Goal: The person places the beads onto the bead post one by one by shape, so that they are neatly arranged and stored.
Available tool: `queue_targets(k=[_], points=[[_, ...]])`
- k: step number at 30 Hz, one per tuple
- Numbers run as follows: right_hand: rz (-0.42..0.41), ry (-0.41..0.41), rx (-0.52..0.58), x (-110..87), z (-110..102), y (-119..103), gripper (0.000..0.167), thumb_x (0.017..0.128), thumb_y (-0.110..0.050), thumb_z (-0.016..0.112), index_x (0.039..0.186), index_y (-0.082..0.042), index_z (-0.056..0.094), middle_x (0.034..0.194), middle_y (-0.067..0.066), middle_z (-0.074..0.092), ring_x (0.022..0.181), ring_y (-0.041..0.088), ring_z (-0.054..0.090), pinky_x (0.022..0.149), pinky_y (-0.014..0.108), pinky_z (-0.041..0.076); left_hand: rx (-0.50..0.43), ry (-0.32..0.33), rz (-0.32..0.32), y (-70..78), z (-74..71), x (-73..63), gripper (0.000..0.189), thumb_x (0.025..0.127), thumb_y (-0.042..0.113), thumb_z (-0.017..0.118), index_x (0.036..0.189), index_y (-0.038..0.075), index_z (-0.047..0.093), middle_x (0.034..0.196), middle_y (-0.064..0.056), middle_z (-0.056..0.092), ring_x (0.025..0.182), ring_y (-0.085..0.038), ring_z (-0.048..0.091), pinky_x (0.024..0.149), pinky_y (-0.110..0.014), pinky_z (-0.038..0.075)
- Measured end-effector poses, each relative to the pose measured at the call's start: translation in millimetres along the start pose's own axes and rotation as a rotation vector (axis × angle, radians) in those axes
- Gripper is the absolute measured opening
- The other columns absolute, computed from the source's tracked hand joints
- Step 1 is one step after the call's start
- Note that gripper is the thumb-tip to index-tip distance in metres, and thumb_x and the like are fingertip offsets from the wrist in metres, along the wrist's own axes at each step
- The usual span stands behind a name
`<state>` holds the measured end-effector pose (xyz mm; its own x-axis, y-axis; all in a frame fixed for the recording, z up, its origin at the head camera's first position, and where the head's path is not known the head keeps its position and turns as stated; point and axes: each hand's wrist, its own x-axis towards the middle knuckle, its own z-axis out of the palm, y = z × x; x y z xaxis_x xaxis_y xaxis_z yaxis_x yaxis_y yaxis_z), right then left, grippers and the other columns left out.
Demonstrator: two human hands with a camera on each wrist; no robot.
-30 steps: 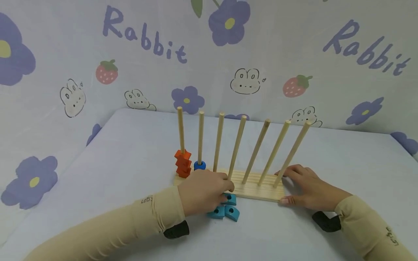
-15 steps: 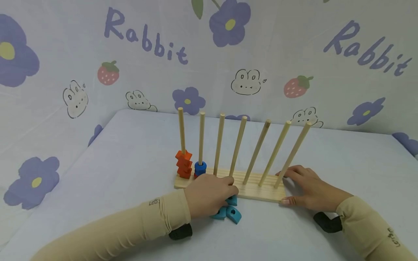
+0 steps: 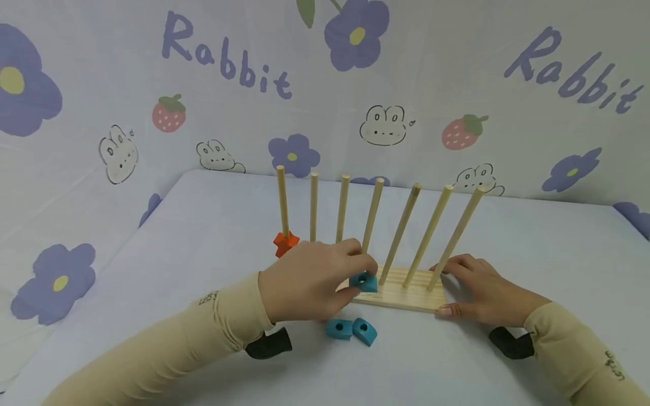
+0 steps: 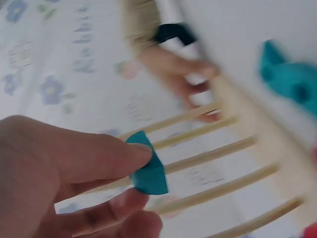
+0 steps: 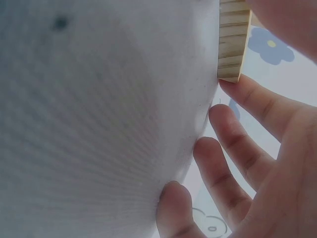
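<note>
My left hand point(image 3: 317, 279) pinches a teal wooden block with a hole point(image 3: 363, 281) between thumb and fingers, lifted in front of the middle pegs. The left wrist view shows the same teal block point(image 4: 150, 171) under the thumb, its curved side facing up. Two more teal blocks point(image 3: 339, 329) lie side by side on the table below that hand. My right hand point(image 3: 477, 290) holds the right end of the wooden peg board point(image 3: 401, 296), thumb at the front corner and index finger at the back. In the right wrist view, the index fingertip touches the board's end point(image 5: 232, 44).
Several tall wooden pegs point(image 3: 401, 234) rise from the board. Orange star-shaped pieces point(image 3: 285, 243) sit on the leftmost peg, partly hidden by my left hand. A white cloth point(image 3: 203, 225) covers the table, with a printed curtain point(image 3: 325, 113) behind.
My left hand has picked up one teal block from the group and raised it toward the pegs, now covering the blue pieces. The right hand has stayed at the board's end.
</note>
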<state>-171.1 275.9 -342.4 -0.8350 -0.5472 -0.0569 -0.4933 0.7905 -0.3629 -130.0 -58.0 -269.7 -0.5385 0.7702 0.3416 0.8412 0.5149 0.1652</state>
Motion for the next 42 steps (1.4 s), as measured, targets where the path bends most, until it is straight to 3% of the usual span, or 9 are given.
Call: queue_targets(k=[5,8,12,15,18,24,32,42], points=[[0.010,-0.003,0.010,-0.3,-0.4,1.0,0.069,0.079,-0.058,0.068,0.132,-0.018,0.051,0.132,0.014,0.043,0.121,0.038,0.038,0.095,0.063,0.035,0.011,0.219,0.004,5.0,-36.5,2.2,0.022,0.085,0.015,0.069,0.107,0.014,0.065,0.090,0.000,0.058,0.049,-0.004,0.040,0.044,-0.017,0.033],[0.015,-0.009,0.014,-0.7,0.6,2.0,0.069,0.079,-0.058,0.068,0.132,-0.018,0.051,0.132,0.014,0.043,0.120,0.038,0.039,0.094,0.063,0.035,0.021,0.355,-0.032,4.1,-52.9,2.6,0.021,0.086,0.015,0.069,0.106,0.010,0.065,0.090,-0.001,0.059,0.052,-0.005,0.042,0.045,-0.018,0.036],[0.017,-0.011,0.010,-0.9,2.4,2.8,0.071,0.078,-0.060,0.068,0.132,-0.018,0.051,0.132,0.014,0.043,0.120,0.038,0.039,0.094,0.064,0.036,0.027,0.504,-0.084,0.0,-66.0,4.4,0.024,0.085,0.013,0.069,0.108,0.005,0.065,0.090,-0.006,0.057,0.055,-0.008,0.045,0.047,-0.020,0.040],[0.012,-0.003,0.007,-1.3,3.3,3.2,0.071,0.078,-0.060,0.068,0.133,-0.019,0.051,0.132,0.014,0.044,0.120,0.038,0.039,0.094,0.063,0.035,0.031,0.561,-0.098,-3.6,-68.4,8.3,0.024,0.086,0.011,0.068,0.108,0.003,0.064,0.091,-0.009,0.056,0.056,-0.010,0.048,0.049,-0.021,0.042],[0.009,0.002,0.011,-1.8,3.8,3.7,0.070,0.078,-0.059,0.068,0.133,-0.019,0.051,0.132,0.014,0.044,0.120,0.038,0.039,0.094,0.063,0.035,0.018,0.576,-0.104,-7.5,-66.9,13.3,0.023,0.087,0.010,0.066,0.108,0.002,0.064,0.094,-0.010,0.056,0.058,-0.011,0.049,0.050,-0.022,0.042],[-0.007,0.006,0.019,-1.0,4.8,3.7,0.067,0.079,-0.056,0.069,0.132,-0.019,0.051,0.131,0.012,0.044,0.120,0.038,0.039,0.094,0.063,0.036,-0.007,0.533,-0.127,-12.8,-62.4,18.5,0.023,0.088,0.009,0.065,0.110,0.003,0.064,0.096,-0.010,0.054,0.060,-0.011,0.046,0.052,-0.021,0.043],[0.004,0.006,0.007,1.0,4.1,2.6,0.069,0.077,-0.060,0.068,0.131,-0.020,0.051,0.132,0.012,0.043,0.120,0.037,0.039,0.094,0.063,0.035,0.051,0.517,-0.160,-14.3,-58.4,20.5,0.023,0.090,0.013,0.063,0.112,0.005,0.064,0.097,-0.009,0.055,0.046,-0.010,0.040,0.042,-0.023,0.035],[0.003,0.013,0.006,2.0,5.0,3.0,0.070,0.077,-0.060,0.068,0.132,-0.020,0.051,0.131,0.011,0.043,0.120,0.037,0.039,0.094,0.063,0.036,0.063,0.497,-0.179,-14.2,-57.8,21.8,0.023,0.092,0.014,0.061,0.113,0.006,0.064,0.098,-0.010,0.055,0.043,-0.011,0.035,0.040,-0.024,0.032]])
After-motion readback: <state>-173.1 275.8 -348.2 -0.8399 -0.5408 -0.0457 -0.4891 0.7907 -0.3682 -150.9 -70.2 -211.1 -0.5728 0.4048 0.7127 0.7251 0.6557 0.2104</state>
